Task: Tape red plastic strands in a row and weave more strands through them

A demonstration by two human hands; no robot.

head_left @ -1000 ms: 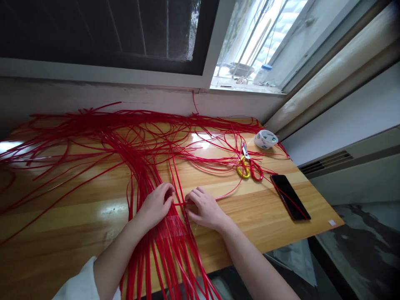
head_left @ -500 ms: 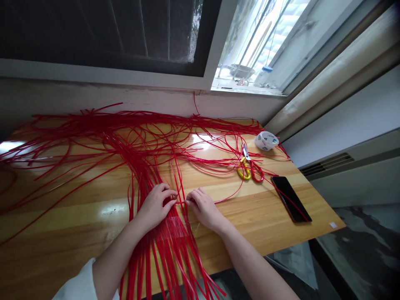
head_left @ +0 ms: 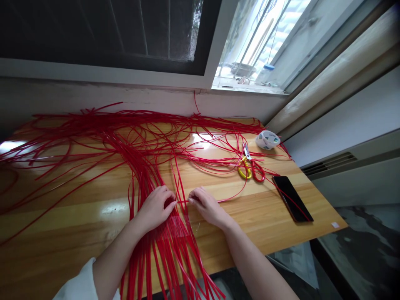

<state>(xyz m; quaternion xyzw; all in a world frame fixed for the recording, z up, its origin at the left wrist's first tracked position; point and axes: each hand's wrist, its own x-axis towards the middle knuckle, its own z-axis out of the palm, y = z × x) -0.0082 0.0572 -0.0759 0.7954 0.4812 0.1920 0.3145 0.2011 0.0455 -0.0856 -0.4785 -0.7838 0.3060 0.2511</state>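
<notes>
A wide spread of long red plastic strips (head_left: 125, 137) covers the wooden table (head_left: 62, 216). Several of them run side by side toward me in a flat band (head_left: 168, 246) over the near edge. My left hand (head_left: 156, 208) rests curled on top of this band, its fingertips pinching a single crosswise red strip (head_left: 183, 201). My right hand (head_left: 206, 205) pinches the same strip from the right, close to the left fingertips. That strip trails off to the right in a curve.
Scissors with yellow and red handles (head_left: 250, 168) lie at the right among loose strips. A roll of tape (head_left: 266, 139) sits behind them, and a black phone (head_left: 292, 198) lies near the right edge. A wall and a window sill stand behind the table.
Both hands shifted slightly up the band and their fingertips stay together on the crosswise strip. The view moved a little.
</notes>
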